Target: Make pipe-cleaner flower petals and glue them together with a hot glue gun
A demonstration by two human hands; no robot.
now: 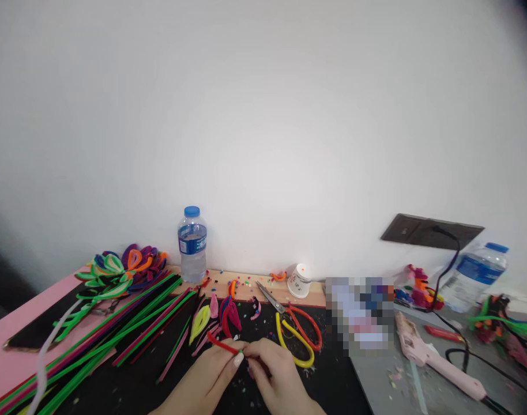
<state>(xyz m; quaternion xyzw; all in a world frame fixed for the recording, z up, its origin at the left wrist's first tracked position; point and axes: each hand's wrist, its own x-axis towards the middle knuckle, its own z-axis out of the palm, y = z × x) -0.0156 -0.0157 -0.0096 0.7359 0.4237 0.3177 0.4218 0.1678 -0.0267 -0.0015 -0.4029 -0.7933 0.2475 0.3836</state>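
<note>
At six o'clock, two bare hands are meeting over a matte black mat [332,374]. The left hand [209,369] is pinching a fuzzy red strip [222,344], whose free end is pointing toward eleven from the fingers and whose other end is vanishing between the fingertips beside a speck of green. The right hand [274,366] is curling in close, its fingertips bunching against the left's; whether they are gripping the strip, one cannot tell.

Around the hands, plush loops are lying: a yellow loop [199,323] at ten, magenta petals [232,318] at twelve. At two, steel scissors [283,311] are resting open-handled, one grip red, one yellow. A white cup [298,280] is standing upside down at one, and a clear plastic bottle [192,248] is standing at eleven. Toward nine, straight fuzzy stems [112,346] are fanning out and running off the lower-left edge; at ten, a flower [136,259] is spreading its velvety, many-coloured loops.

Past the mat at three, a smooth pink glue gun [449,372] is lying on a grey board [376,392]. Pixel blocks are hiding something between two and three, the far-right clutter [505,328] is blurring together, and the bottom edge is cutting off both forearms.
</note>
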